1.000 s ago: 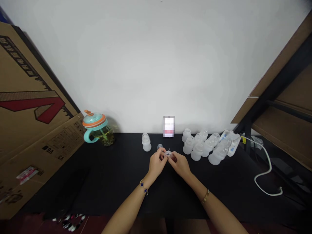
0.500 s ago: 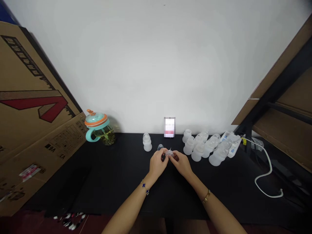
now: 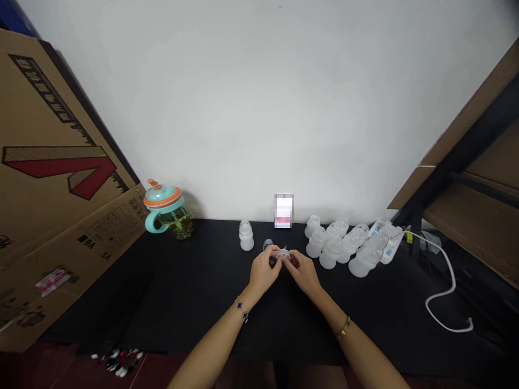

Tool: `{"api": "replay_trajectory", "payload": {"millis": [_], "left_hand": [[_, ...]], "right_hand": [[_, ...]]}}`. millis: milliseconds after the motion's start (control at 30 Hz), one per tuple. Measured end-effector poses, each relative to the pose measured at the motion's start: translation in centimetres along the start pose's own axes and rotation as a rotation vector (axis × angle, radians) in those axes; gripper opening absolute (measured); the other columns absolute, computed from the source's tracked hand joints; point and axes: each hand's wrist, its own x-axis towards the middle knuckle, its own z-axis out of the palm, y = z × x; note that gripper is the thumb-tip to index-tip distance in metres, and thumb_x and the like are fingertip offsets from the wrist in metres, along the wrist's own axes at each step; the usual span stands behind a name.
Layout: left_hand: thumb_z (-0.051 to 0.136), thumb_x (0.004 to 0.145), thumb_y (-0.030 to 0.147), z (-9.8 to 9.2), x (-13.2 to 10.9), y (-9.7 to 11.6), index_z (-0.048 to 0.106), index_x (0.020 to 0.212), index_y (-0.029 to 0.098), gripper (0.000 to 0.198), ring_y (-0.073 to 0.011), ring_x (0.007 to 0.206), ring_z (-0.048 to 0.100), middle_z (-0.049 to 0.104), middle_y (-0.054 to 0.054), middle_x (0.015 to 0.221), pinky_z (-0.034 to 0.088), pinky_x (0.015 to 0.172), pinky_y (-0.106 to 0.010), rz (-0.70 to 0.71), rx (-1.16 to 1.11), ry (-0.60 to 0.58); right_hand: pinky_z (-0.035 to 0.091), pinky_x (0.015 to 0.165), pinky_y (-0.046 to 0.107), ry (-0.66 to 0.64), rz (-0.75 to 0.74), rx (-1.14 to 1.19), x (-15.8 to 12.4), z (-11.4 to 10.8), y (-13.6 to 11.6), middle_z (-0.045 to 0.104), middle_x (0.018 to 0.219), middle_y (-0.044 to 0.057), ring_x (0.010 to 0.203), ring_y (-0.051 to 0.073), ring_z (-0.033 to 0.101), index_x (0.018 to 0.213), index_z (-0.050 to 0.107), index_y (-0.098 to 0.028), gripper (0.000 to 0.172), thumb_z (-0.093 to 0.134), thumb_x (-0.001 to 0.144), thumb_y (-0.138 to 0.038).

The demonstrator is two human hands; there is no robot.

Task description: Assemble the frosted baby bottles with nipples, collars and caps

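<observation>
Between my two hands is a small pale baby bottle nipple with its collar ring (image 3: 283, 253), its thin tip pointing up. My left hand (image 3: 263, 268) pinches its left side with thumb and fingers. From the other side my right hand (image 3: 303, 270) pinches it too, fingers curled. Just beyond my left fingertips a clear dome cap (image 3: 267, 244) lies on the black table (image 3: 194, 292). Farther left stands a capped white baby bottle (image 3: 246, 236). Part of the ring is covered by my fingers.
Several baby bottles (image 3: 333, 253) cluster to the right, beside a white package (image 3: 391, 243) and a white cable (image 3: 444, 286). A lit phone (image 3: 284, 211) leans on the wall. At left are a glass teapot (image 3: 165, 210) and a large cardboard box (image 3: 60, 178).
The whole view has shifted slightly. Both hands keep their pinch on the nipple and ring, with hardly any movement of the fingers.
</observation>
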Motion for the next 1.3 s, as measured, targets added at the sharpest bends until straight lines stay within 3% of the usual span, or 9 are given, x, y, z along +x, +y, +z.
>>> {"api": "replay_trajectory", "payload": {"millis": [700,1300], "left_hand": [[0.059,0.088,0.022,0.03,0.00,0.07,0.061,0.098,0.025,0.011,-0.0139,0.067,0.063,0.072,0.004,0.079,0.046,0.064,-0.024,-0.016,0.036,0.036],[0.060,0.087,0.022,0.02,0.01,0.14,0.061,0.095,0.025,0.008,-0.0136,0.066,0.062,0.072,0.004,0.077,0.045,0.064,-0.024,-0.042,0.033,0.037]], "right_hand": [[0.042,0.058,0.026,0.007,-0.012,-0.034,0.00,-0.19,-0.33,0.066,0.072,0.000,0.064,0.018,0.061,0.086,0.065,-0.023,0.026,0.055,0.094,-0.045],[0.041,0.057,0.026,0.005,-0.014,-0.065,0.02,-0.10,-0.18,0.063,0.067,0.000,0.061,0.017,0.059,0.081,0.063,-0.022,0.032,0.054,0.094,-0.050]]}}
